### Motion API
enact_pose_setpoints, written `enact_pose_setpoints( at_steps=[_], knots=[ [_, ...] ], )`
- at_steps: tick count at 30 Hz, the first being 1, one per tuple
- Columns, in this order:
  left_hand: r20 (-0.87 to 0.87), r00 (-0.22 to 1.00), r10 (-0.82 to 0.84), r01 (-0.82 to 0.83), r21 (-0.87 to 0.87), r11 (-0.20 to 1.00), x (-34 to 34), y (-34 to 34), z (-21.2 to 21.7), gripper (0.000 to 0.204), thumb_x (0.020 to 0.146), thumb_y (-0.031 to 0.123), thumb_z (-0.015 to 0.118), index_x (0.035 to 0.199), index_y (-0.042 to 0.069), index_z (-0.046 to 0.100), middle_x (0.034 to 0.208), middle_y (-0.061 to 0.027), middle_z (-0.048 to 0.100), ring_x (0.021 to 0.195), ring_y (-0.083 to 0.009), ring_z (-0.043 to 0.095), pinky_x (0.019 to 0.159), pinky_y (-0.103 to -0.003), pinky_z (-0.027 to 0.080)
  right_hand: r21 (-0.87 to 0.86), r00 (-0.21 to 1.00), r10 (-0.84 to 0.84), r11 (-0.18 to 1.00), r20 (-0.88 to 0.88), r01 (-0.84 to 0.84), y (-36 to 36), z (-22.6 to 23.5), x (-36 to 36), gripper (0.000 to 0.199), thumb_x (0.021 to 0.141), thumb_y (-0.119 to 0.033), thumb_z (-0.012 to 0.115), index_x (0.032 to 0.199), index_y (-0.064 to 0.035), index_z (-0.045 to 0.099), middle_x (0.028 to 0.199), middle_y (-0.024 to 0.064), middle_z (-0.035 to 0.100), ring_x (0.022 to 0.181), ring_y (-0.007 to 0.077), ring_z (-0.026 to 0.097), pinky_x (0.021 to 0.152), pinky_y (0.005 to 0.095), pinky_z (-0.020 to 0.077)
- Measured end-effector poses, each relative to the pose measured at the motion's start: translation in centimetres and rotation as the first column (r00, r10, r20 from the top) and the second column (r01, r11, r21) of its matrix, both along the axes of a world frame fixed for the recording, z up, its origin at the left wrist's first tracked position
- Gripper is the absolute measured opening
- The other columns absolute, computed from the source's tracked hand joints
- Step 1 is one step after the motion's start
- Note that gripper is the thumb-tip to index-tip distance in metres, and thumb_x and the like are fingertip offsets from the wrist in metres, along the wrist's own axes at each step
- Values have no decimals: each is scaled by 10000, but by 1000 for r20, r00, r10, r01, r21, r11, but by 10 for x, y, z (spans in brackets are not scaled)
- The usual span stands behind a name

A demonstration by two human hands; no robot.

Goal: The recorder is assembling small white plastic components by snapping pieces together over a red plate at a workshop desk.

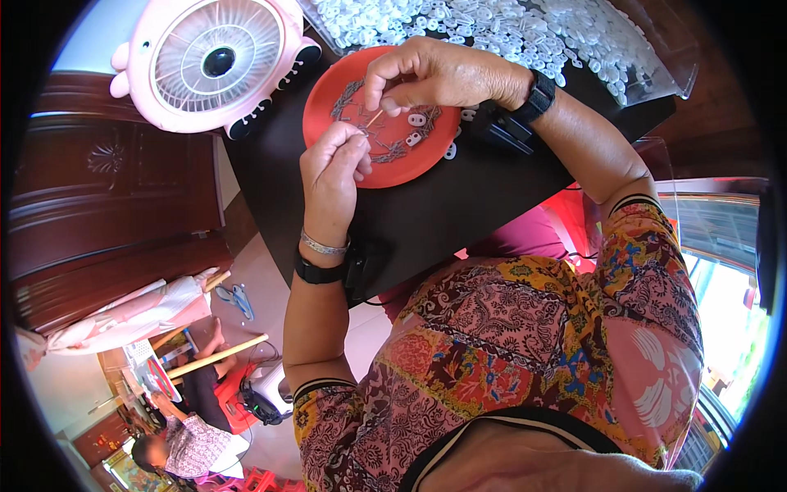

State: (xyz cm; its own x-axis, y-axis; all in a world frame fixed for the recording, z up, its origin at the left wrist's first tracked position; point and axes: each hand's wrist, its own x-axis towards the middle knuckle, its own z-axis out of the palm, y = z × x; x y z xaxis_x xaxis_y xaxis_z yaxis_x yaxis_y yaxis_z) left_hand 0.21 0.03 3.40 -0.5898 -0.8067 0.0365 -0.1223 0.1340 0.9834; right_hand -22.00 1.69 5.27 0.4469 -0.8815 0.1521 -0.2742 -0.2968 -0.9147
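A red plate lies on a black table and holds small metal pins and a few white plastic pieces. My left hand hovers over the plate's near edge, fingers pinched together on a tiny part. My right hand reaches in from the right above the plate, thumb and forefinger pinching a thin pin that points toward my left fingertips. Both wrists wear black bands; the left also has a silver bracelet.
A heap of white plastic pieces fills a clear tray at the table's far edge. A pink round fan stands at the far left. Dark wooden furniture lies left. Another person sits on the floor at lower left.
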Motion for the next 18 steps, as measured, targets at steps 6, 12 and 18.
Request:
enact_pose_setpoints(
  at_steps=[6,12,18],
  knots=[
    [-12,1000,11,-11,23,1000,-1,1,1,166,881,131,517,776,15,572,631,-1,538,567,-63,491,520,-200,370,-550,947,-269,825,-176,132,-2,-7,0,135,832,-28,646,967,-32,647,914,47,639,866,182,629,805,279,489],
    [24,1000,-3,2,45,999,-2,3,-2,166,863,126,483,852,1,592,676,-27,560,591,-89,512,549,-206,386,-462,997,5,886,-76,-40,13,1,23,82,803,-60,662,879,-47,635,824,66,618,795,237,625,691,320,487],
    [-12,999,-34,35,89,995,-2,4,-3,195,843,128,479,882,-16,606,695,-46,586,594,-98,527,560,-210,400,-444,997,7,895,-80,-42,14,-5,25,134,767,-27,693,867,-47,606,843,72,609,798,252,624,663,330,501]
  ],
)
